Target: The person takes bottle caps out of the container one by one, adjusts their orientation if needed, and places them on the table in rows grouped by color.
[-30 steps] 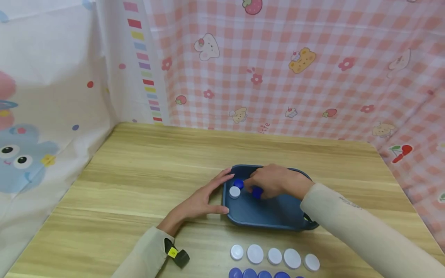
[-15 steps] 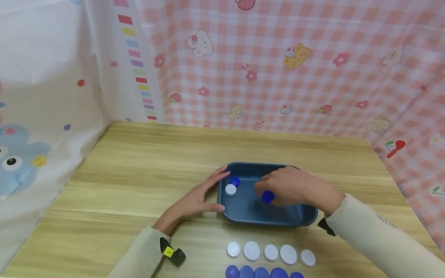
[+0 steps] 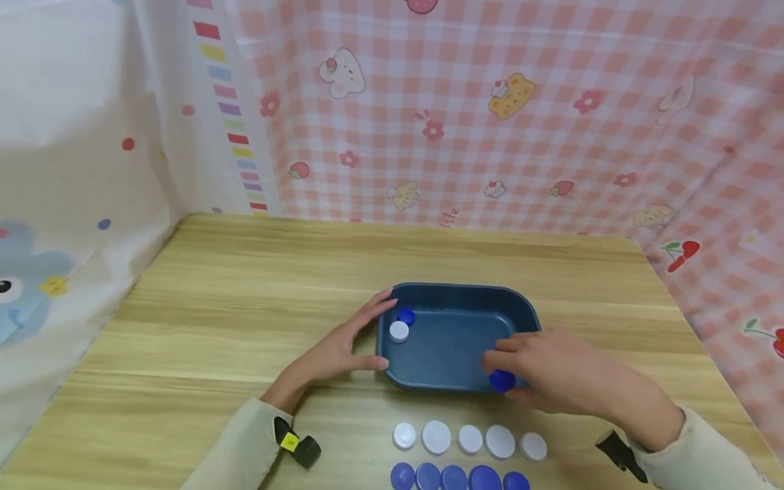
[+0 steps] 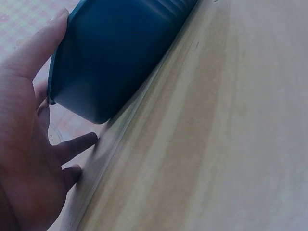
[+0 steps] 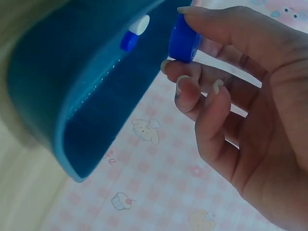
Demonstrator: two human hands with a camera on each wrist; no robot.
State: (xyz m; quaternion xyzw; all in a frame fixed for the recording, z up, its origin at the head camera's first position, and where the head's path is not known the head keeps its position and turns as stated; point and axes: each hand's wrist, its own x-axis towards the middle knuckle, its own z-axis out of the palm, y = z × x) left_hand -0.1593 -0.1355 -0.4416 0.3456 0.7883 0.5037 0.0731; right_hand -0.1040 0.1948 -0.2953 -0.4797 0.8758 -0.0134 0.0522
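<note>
My right hand (image 3: 563, 371) pinches a blue bottle cap (image 5: 182, 41) between thumb and fingertips. In the head view it overlaps the near right corner of a dark blue tray (image 3: 456, 292). The right wrist view has the cap beside the tray's rim, with the other fingers curled loosely. My left hand (image 3: 337, 350) rests at the tray's left end, fingers straight and spread, fingertips at the far corner and thumb at the near one. Inside the tray's left end, a white cap (image 3: 399, 331) and another blue cap (image 3: 406, 316) lie side by side.
In front of the tray a row of several white caps (image 3: 436, 437) lies on the wooden table (image 3: 245, 286). Nearer still is a row of several blue caps (image 3: 454, 478). A pink checked curtain (image 3: 392, 136) hangs behind the table.
My right hand has moved right and toward me with the blue cap, from the tray's middle to its near right corner. The left hand keeps its place at the tray; the head view has shifted slightly.
</note>
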